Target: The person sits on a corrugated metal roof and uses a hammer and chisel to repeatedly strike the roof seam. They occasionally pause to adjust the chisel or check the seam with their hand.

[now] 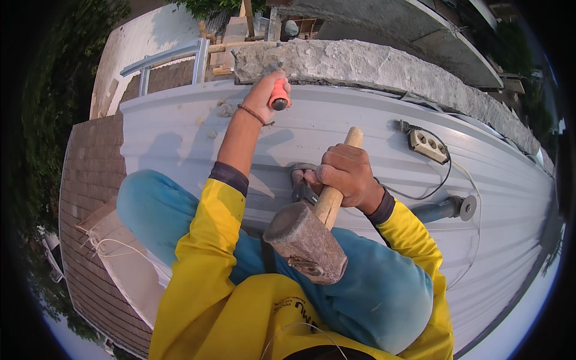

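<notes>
My left hand (267, 97) is wrapped round the orange-red grip of a chisel (278, 96), whose dark striking end faces me. The chisel's far end points to the near edge of a rough concrete wall top (324, 60); whether its tip touches the concrete is hard to make out. My right hand (350, 175) grips the wooden handle of a heavy sledgehammer (329, 207). Its worn, rusty head (306, 242) is raised toward me, in front of my knees and apart from the chisel.
Corrugated metal roofing (372, 120) lies beneath me. On it to the right are a power strip (428, 146) with a plugged cable and an angle grinder (447, 209). Concrete crumbs (226, 110) lie near my left hand. A metal frame (171, 57) stands far left; a tiled roof (96, 198) is left.
</notes>
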The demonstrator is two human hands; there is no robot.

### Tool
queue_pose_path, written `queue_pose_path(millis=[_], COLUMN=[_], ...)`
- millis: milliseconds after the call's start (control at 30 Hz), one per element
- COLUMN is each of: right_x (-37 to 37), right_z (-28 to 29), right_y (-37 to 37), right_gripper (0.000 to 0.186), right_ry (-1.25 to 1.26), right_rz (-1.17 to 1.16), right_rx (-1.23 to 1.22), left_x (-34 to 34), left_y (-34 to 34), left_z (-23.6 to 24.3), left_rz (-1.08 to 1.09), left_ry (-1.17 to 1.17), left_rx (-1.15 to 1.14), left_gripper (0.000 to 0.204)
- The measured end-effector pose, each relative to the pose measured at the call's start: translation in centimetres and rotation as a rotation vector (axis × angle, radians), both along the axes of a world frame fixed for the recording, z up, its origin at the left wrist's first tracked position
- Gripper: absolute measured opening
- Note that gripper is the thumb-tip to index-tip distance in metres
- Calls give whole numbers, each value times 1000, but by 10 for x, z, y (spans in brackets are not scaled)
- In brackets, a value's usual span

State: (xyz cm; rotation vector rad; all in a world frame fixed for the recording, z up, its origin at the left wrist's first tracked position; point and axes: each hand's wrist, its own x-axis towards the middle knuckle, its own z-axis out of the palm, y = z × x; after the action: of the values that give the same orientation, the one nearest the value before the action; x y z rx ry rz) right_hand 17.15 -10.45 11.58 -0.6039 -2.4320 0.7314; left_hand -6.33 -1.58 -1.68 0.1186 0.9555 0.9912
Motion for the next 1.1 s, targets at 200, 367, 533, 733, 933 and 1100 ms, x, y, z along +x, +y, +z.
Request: queue_pose_path(millis=[200,367,533,733,933,1100], right_x=[-19,-7,-4,-12,-1,-11], right_z=[-40,-24,-25,-51,-20,-45], right_y=[9,-12,12,0,-6,17], right_gripper=[11,13,14,16,29,19], right_ry=[-373,-161,-50,-268,-24,-359], right_rz=[-462,-222,-102,-400,-36,-420], right_rx=[-338,-310,-9,-392,-96,-383], left_x=[-6,-3,-5,-9,-6,-5], left_y=[4,0,3,6,4,6], left_z=[-1,-4,-1,0,-2,3], left_rz=[-97,-32,-69,-112,-35,-78], left_ry=[-65,-8,-54,19,-5,4], left_rx=[5,21,18,45,42,36], left_gripper=[22,20,17,20,22,23])
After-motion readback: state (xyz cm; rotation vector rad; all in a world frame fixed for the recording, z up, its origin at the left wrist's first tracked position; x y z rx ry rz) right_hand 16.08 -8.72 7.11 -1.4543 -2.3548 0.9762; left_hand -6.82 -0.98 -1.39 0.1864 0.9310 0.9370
